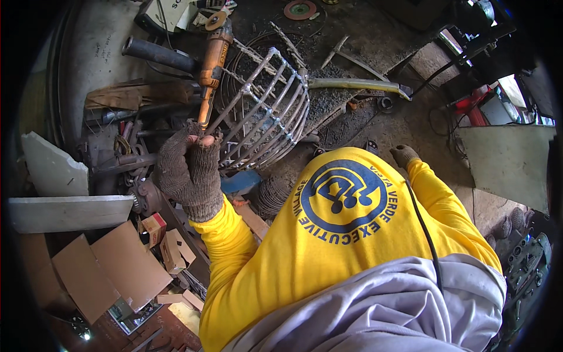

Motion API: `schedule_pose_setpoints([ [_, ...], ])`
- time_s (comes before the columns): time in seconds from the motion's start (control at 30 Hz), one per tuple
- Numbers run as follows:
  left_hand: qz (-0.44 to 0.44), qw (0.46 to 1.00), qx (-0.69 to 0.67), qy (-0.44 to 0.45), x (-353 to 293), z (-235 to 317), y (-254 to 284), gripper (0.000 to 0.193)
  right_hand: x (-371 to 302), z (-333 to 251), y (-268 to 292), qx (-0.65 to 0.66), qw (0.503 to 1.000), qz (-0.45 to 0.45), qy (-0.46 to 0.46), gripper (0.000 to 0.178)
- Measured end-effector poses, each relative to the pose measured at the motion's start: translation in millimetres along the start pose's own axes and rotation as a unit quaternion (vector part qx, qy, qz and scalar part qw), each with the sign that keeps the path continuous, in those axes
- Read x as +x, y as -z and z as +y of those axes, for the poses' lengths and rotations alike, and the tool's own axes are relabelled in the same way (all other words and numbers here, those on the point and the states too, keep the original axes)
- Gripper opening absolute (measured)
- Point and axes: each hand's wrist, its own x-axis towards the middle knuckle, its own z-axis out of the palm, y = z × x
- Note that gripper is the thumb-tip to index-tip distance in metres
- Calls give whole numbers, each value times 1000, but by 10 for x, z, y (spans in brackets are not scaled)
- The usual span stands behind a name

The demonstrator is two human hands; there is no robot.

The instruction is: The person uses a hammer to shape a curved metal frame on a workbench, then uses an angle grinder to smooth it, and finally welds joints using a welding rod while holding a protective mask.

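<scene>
My left hand (190,170), in a brown knit glove with bare fingertips, is closed around the rear end of an orange angle grinder (212,70). The grinder points away from me, its brown disc (216,21) at the far end. Right beside it stands a round cage of welded metal rods (264,117), with bright weld spots where the rods cross. My right hand (404,155), also gloved, is out to the right, past my yellow sleeve, apart from the cage. Its fingers are too small and dark to make out.
A chipping hammer (352,57) and a pale curved bar (358,85) lie beyond the cage. A grinding disc (299,9) is at the far edge. Coiled wire (274,196) lies near the cage. Opened cardboard boxes (111,264) and a white board (70,213) fill the left side.
</scene>
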Motion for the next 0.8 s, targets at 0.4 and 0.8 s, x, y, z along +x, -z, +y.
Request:
schedule_pose_setpoints([
  [0.4,104,995,-9,5,-170,-135,-43,49,-240,-310,164,-24,998,-39,-40,57],
  [0.8,152,974,-115,123,-390,-392,-287,55,-185,-400,144,16,1000,-5,22,49],
])
